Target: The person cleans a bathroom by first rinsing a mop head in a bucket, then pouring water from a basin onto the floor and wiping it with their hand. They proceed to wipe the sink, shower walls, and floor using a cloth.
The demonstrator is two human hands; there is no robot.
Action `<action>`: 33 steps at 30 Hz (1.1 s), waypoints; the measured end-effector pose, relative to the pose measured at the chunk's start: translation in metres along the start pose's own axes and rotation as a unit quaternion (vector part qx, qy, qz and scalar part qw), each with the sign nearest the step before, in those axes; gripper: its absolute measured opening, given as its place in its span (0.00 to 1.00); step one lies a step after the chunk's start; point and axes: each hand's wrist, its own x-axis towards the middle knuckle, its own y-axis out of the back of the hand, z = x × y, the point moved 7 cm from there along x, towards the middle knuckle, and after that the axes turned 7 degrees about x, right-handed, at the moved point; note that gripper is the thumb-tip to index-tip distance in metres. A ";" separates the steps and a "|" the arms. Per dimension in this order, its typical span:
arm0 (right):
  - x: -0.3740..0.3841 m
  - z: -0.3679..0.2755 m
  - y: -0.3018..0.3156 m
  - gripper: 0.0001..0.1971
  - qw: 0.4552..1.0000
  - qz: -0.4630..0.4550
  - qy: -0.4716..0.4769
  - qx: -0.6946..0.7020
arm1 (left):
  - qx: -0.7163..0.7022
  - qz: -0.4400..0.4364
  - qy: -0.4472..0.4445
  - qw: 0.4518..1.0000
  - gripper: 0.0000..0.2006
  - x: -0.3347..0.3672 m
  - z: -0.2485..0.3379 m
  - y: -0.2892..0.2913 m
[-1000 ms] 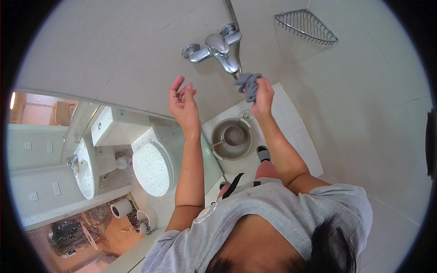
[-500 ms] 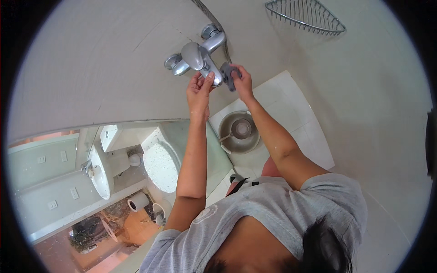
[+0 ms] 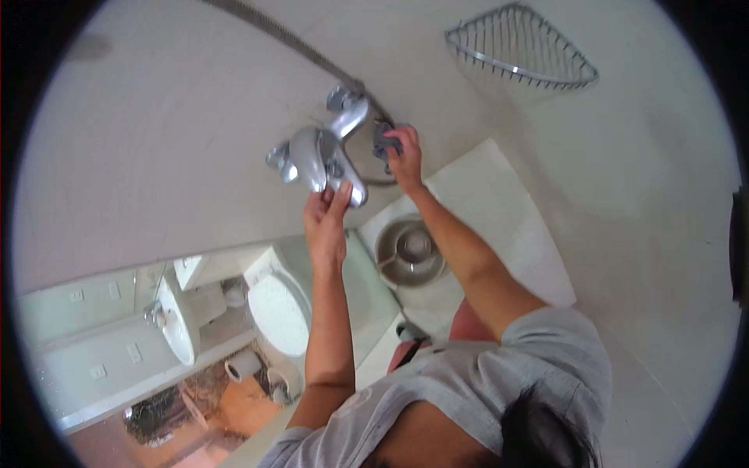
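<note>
A chrome shower mixer tap (image 3: 308, 152) is fixed to the pale wall. My left hand (image 3: 326, 226) pinches its lower end from below, thumb on the spout (image 3: 355, 191) and fingers near the lever tip. To the right, my right hand (image 3: 406, 160) is closed on a crumpled grey cloth (image 3: 381, 144). The cloth is up against or just beside the metal shower hose (image 3: 289, 51), which cannot be told exactly. That hose slants down from the upper left, passes behind the tap's right end and curves below the cloth.
A chrome wire corner rack (image 3: 519, 51) hangs at upper right. Below my hands, a round basin (image 3: 406, 281) with a dipper (image 3: 413, 246) in it stands on a white surface (image 3: 507, 218). Left, past a glass panel, are a toilet (image 3: 278, 312), a washbasin (image 3: 179, 331) and a paper roll (image 3: 243, 365).
The view has shifted, so the tap sits lower and farther left. My right hand with the cloth has moved off the spout toward the hose. My left hand stays on the tap.
</note>
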 end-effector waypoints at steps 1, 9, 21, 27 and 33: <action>0.010 -0.011 0.011 0.16 0.998 0.059 -0.007 0.006 | -0.001 0.014 0.002 1.000 0.20 -0.001 -0.001 0.000; 0.111 -0.054 0.041 0.17 0.997 0.048 0.005 -0.062 | -0.044 0.042 -0.016 0.998 0.16 -0.008 0.005 -0.018; 0.281 -0.097 0.164 0.19 0.769 -0.344 -0.003 -0.538 | -0.032 0.028 0.014 0.999 0.27 -0.041 -0.018 -0.023; 0.256 -0.084 0.164 0.15 0.757 -0.532 -0.041 -0.377 | -0.066 0.066 -0.060 0.994 0.28 -0.024 -0.001 -0.004; 0.291 -0.082 0.210 0.20 0.708 -0.250 0.011 -0.661 | 0.061 0.059 -0.128 0.988 0.25 0.001 0.031 0.013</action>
